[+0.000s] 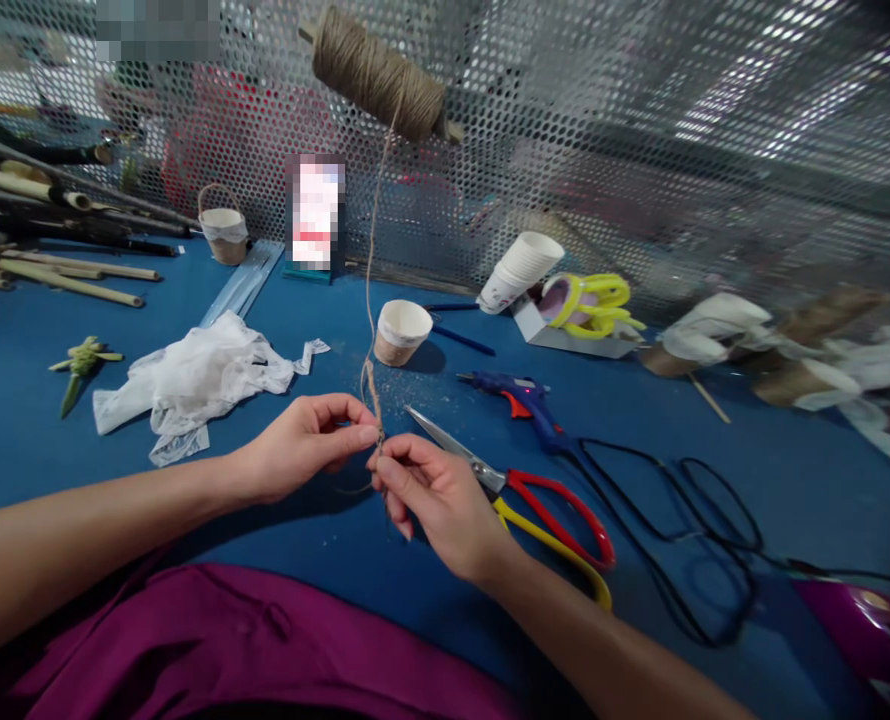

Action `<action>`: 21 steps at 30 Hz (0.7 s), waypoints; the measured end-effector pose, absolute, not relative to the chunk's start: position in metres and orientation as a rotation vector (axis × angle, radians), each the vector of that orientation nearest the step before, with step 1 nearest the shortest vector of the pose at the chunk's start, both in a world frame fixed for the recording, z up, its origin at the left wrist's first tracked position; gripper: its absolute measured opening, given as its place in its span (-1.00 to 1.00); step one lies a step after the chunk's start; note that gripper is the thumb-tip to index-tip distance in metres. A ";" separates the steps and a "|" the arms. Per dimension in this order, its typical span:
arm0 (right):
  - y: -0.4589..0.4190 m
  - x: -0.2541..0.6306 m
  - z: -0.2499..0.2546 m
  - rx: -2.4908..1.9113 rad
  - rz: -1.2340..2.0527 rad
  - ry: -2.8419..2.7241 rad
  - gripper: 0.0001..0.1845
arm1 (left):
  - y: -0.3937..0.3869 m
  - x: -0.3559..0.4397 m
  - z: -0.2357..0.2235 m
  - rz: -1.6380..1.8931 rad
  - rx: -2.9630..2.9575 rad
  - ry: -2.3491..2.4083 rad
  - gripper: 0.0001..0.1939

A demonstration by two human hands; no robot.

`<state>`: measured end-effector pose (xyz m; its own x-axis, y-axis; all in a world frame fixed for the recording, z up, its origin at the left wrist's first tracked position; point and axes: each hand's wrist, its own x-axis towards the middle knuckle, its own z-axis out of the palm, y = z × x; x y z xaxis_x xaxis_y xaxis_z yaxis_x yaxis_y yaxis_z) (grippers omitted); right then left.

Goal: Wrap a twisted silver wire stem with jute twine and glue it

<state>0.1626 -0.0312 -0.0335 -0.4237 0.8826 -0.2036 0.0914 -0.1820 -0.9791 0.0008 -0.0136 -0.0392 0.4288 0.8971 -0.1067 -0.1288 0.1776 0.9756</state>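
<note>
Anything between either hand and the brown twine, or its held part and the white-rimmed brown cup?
Nothing visible. Left hand and right hand pinch the brown twine; the red-and-yellow-handled scissors lie right of the path to the white-rimmed brown cup.

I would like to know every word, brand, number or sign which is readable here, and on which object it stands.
No text can be read.
Upright screen: its content is pixelated.
Stacked white cups: a printed mark, too small and blurred to read.
Blue glue gun: any marking is too small to tell.
</note>
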 end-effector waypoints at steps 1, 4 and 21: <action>-0.031 0.163 -0.034 -1.157 1.670 -1.486 -0.82 | -0.014 0.001 -0.039 0.868 1.166 0.847 -0.80; -0.032 0.162 -0.035 -1.216 1.601 -1.541 -0.83 | -0.016 0.002 -0.038 0.905 1.233 0.929 -0.82; -0.034 0.161 -0.028 -1.276 1.475 -1.553 -0.85 | -0.017 0.003 -0.043 0.900 1.022 0.822 -0.79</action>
